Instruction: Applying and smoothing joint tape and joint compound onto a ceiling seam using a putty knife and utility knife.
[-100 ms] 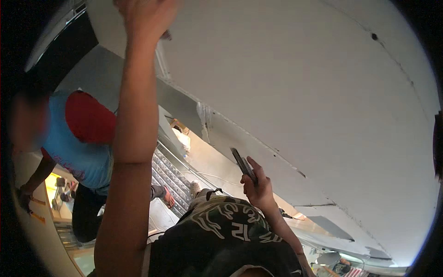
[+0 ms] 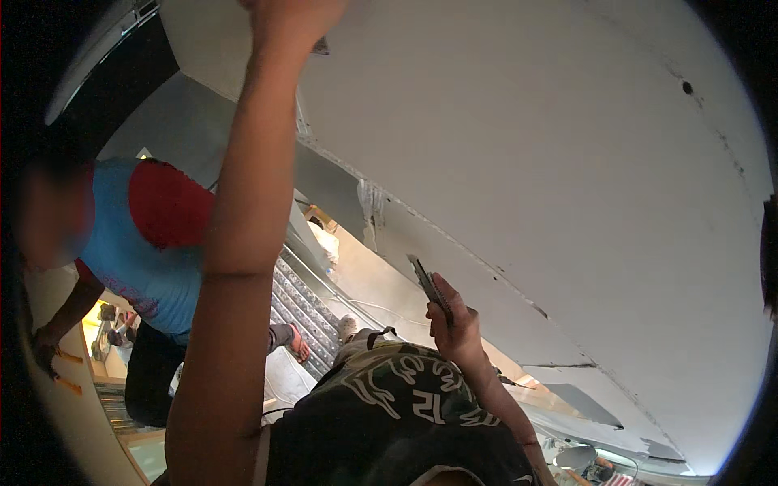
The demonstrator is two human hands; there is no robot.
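Note:
My left arm reaches up to the top edge, where my left hand is blurred and its fingers are cut off. A small dark thing shows beside that hand; I cannot tell whether it is held. Just in front of my chest, my right hand is closed round a utility knife, its tip pointing up and left. Large pale ceiling boards fill the upper right, with a rough seam running diagonally behind the knife and a dark hole farther right.
A co-worker in a blue and red shirt leans in at the left, one hand near orange-handled tools. Below are a ribbed metal platform with someone's foot on it, and a round pale dish-like thing at the lower right.
My left hand and forearm have shifted right, the dark thing moving with them. The boards appear slightly shifted right and down in view. The right hand keeps its hold on the utility knife.

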